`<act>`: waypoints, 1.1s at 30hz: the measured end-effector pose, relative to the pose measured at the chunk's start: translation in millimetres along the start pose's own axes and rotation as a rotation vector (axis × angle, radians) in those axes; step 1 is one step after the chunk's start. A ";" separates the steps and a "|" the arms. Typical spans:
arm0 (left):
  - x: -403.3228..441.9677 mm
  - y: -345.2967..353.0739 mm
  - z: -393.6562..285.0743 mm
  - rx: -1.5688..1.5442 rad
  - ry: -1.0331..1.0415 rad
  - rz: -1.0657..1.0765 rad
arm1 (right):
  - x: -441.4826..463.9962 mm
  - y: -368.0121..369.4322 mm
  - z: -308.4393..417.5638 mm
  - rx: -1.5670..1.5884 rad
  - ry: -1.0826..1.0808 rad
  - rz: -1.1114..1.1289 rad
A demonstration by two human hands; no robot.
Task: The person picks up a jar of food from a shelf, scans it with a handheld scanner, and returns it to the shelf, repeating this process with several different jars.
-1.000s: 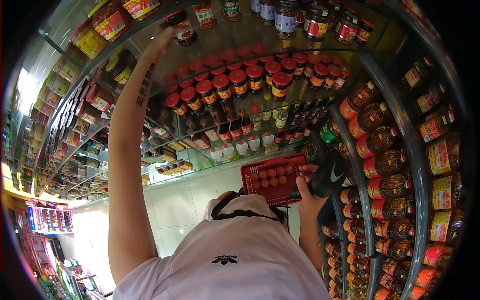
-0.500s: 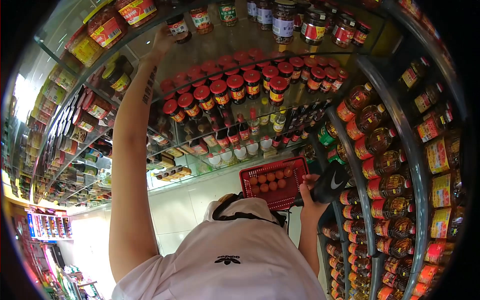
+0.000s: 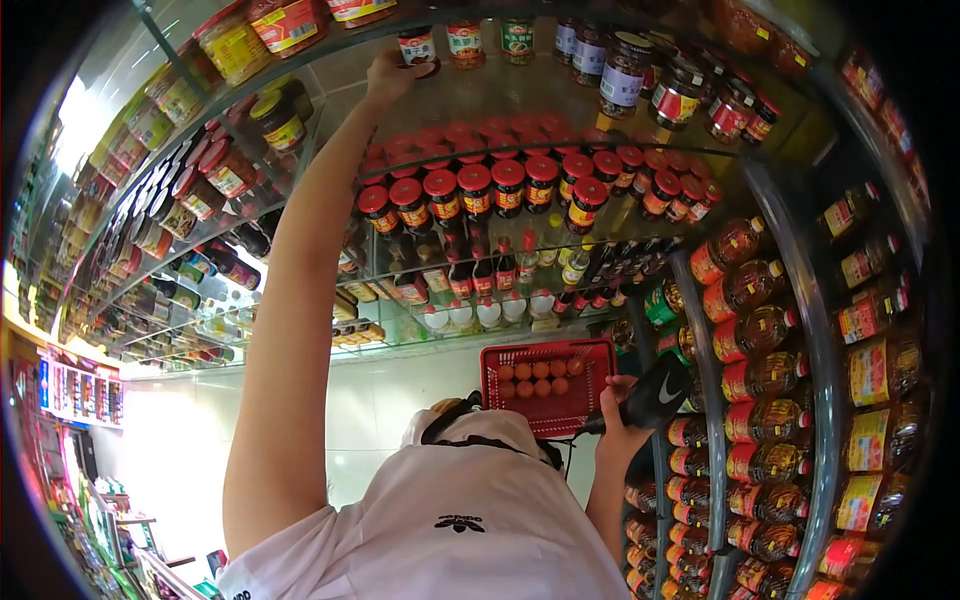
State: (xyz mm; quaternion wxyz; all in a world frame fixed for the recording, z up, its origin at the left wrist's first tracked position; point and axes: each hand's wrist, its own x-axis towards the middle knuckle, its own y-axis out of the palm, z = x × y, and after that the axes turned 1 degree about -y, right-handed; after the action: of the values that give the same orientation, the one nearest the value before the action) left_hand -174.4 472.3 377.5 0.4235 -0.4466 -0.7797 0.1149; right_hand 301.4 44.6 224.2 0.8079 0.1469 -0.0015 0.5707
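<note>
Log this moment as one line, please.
left hand: touching jar, glass shelf | right hand: holding black swoosh-marked item | red basket: round orange-brown items inside

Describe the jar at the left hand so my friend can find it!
Find the glass shelf above the rows of red-lidded jars. There, go two jars left of the green-labelled jar. Your jar has a pale label, and it alone has the left hand at its bottom.

Pale tiled floor (image 3: pixel 372 418), glass shelves (image 3: pixel 545 95), grey rack rails (image 3: pixel 823 400) — white glare (image 3: pixel 165 450).
</note>
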 end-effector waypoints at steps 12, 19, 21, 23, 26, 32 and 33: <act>-13.6 -2.4 -25.0 0.122 -0.074 -0.035 | -1.9 -10.7 2.5 0.018 0.001 0.024; -36.9 -9.6 -54.7 0.151 -0.020 -0.248 | 1.2 -48.2 -20.6 -0.016 0.076 0.006; -76.6 -38.2 -92.7 0.184 0.459 -0.376 | 2.5 -69.9 -36.4 -0.002 0.141 -0.023; -148.4 -58.2 -150.9 0.338 0.538 -0.408 | -6.5 -101.5 -61.4 -0.137 0.253 0.013; -266.1 -42.0 -172.3 0.126 0.709 -0.198 | -13.7 -120.7 -77.4 -0.476 0.345 0.149; -517.1 73.6 -69.0 0.009 0.069 1.258 | -54.8 -144.5 -135.7 -0.807 0.485 0.235; -550.1 85.2 -45.7 0.206 -0.025 1.567 | -61.3 -147.9 -142.5 -0.806 0.509 0.226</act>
State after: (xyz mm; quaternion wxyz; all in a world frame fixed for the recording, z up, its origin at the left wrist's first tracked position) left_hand 44.8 75.5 51.2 0.2498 -0.8230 -0.2281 0.4563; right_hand 392.9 -23.0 42.5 0.7082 -0.3227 -0.0407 0.6266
